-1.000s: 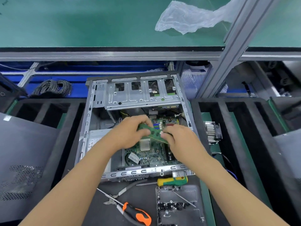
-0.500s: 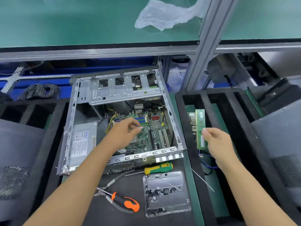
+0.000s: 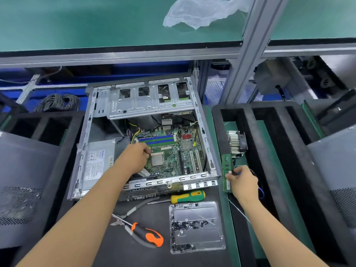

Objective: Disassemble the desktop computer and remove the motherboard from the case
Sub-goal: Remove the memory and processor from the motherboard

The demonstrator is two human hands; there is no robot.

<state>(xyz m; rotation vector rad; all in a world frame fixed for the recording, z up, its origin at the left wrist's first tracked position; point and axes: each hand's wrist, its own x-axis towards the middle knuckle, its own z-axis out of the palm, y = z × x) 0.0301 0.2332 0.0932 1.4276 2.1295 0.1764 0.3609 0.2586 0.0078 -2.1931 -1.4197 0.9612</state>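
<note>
The open grey computer case (image 3: 90, 132) lies flat in front of me. Inside it sits the green motherboard (image 3: 173, 157) with its bare processor (image 3: 157, 160) and empty blue and green memory slots (image 3: 156, 139). My left hand (image 3: 134, 158) hovers over the board beside the processor, fingers curled, holding nothing that I can see. My right hand (image 3: 240, 180) pinches a green memory stick (image 3: 227, 166), held low in the black foam tray (image 3: 250, 120) to the right of the case, next to a finned heatsink with fan (image 3: 236, 143).
A power supply (image 3: 98, 160) sits in the case's left side, under a metal drive cage (image 3: 146, 101). In front lie a yellow-green screwdriver (image 3: 187, 196), orange-handled pliers (image 3: 142, 232) and a clear screw tray (image 3: 196, 226). Grey panels (image 3: 25, 180) lean at both sides.
My right hand carried the memory stick out of the case and lowered it into the right foam tray. My left hand let go of the stick and stayed over the motherboard.
</note>
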